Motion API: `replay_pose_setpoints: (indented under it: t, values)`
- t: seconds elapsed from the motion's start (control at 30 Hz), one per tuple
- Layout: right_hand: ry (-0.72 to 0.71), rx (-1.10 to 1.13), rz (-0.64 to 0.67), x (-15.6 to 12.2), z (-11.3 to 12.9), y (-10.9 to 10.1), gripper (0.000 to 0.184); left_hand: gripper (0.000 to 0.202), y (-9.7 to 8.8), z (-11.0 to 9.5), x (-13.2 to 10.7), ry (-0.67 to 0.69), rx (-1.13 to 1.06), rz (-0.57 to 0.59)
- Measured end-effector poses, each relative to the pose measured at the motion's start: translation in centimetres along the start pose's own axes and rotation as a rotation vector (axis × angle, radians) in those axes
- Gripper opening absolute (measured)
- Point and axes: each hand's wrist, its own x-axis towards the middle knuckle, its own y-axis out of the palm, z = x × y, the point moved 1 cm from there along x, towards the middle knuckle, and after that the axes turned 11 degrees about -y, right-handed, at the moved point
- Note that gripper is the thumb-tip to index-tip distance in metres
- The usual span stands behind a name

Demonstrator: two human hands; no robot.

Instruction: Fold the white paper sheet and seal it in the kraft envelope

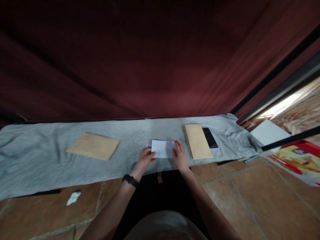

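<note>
A small white sheet of paper lies on a grey cloth spread over the floor. My left hand pinches its left edge, fingers closed on it; a black band sits on that wrist. My right hand rests flat on the paper's right edge, pressing it down with the fingers together. Left of the hands lies a brown envelope. Just right of my right hand lies a stack of brown envelopes.
A dark phone or tablet lies partly under the envelope stack. A crumpled white scrap sits on the brown tiled floor. A dark red curtain hangs behind. White board and a colourful poster lie at right.
</note>
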Motion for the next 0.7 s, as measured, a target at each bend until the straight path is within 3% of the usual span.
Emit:
replay_pose_setpoints:
  t: [0.13,0.2,0.3,0.5,0.6,0.7]
  values:
    - [-0.282,-0.064,0.175,-1.8,1.6,1.0,0.056,0.046,0.0,0.2,0.2,-0.014,-0.016,-0.018]
    - [-0.318,-0.057,0.19,-2.4,1.9,1.3,0.056,0.058,0.0,0.3,0.2,-0.017,-0.024,-0.027]
    - [-0.258,-0.04,0.171,-2.2,1.5,1.1,0.053,0.074,-0.1,0.3,0.0,-0.008,-0.032,-0.023]
    - [-0.073,0.124,0.13,1.3,0.2,-2.1,0.039,0.047,-0.9,-1.1,-0.7,0.084,-0.089,0.083]
    - [-0.019,0.277,0.087,3.7,0.0,-4.1,0.032,0.044,-1.1,-2.2,-1.0,0.185,0.039,0.056]
    - [-0.003,0.425,0.04,5.7,-0.3,-4.8,0.03,0.033,-0.9,-2.8,-0.9,0.26,0.145,-0.01]
